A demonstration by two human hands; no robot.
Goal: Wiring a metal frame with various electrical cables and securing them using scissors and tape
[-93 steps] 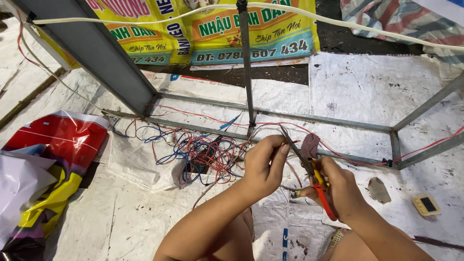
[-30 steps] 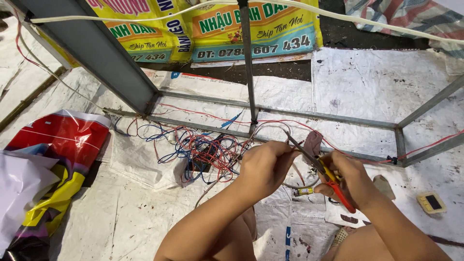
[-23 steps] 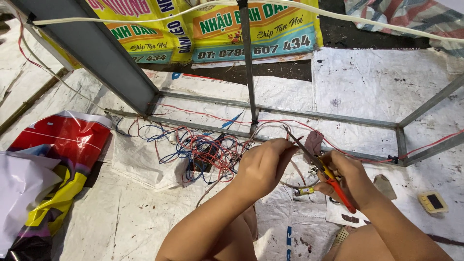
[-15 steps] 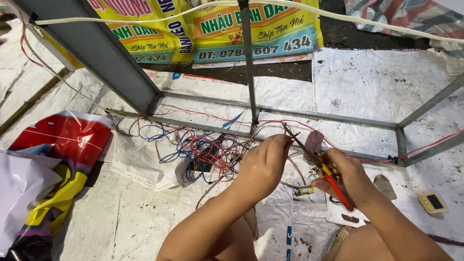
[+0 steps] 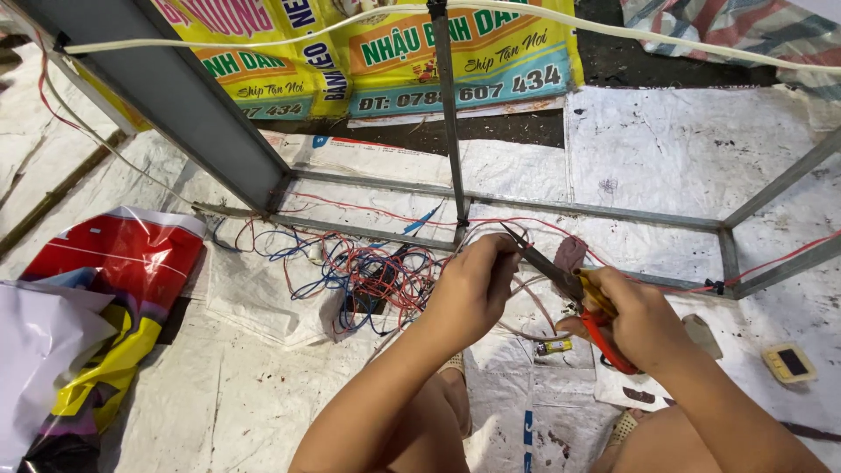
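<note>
white tarp over the floor, yellow banner behind.

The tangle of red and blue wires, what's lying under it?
Under the wire tangle lies stained white sheeting, and a dark box-like part shows through. Whatever else sits beneath is covered by wires.

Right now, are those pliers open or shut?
Open. The pliers in the right hand show red and yellow handles spread apart, and the dark tips are parted toward the left hand.

Bare forearms, no sleeves, bare hands
</note>
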